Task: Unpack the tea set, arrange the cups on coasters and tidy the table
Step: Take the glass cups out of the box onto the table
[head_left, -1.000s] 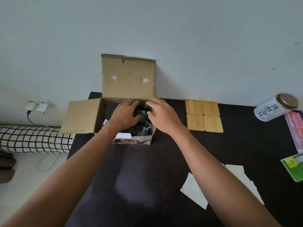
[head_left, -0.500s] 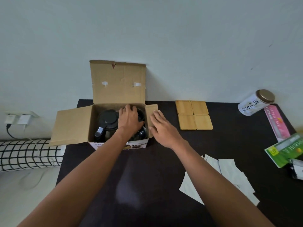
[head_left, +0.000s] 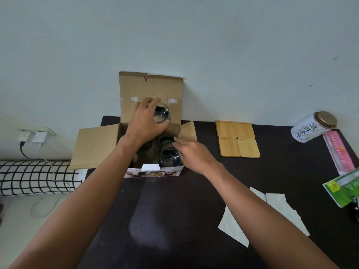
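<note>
A plain pale wall fills the upper half, bare but for a few small dark marks at right. A dark worktop stands against it. Left of it, white plugs sit in a wall socket, above a black-and-white checked cushion. The light is soft and dim.

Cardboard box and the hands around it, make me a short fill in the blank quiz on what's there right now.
1. The left hand holds a glass cup above the open ____.
2. The wooden coasters on the table number ____.
3. The right hand rests at the cardboard box's ____ edge.
4. The white canister has a ____ lid.

Missing words: box; four; right; brown
</note>
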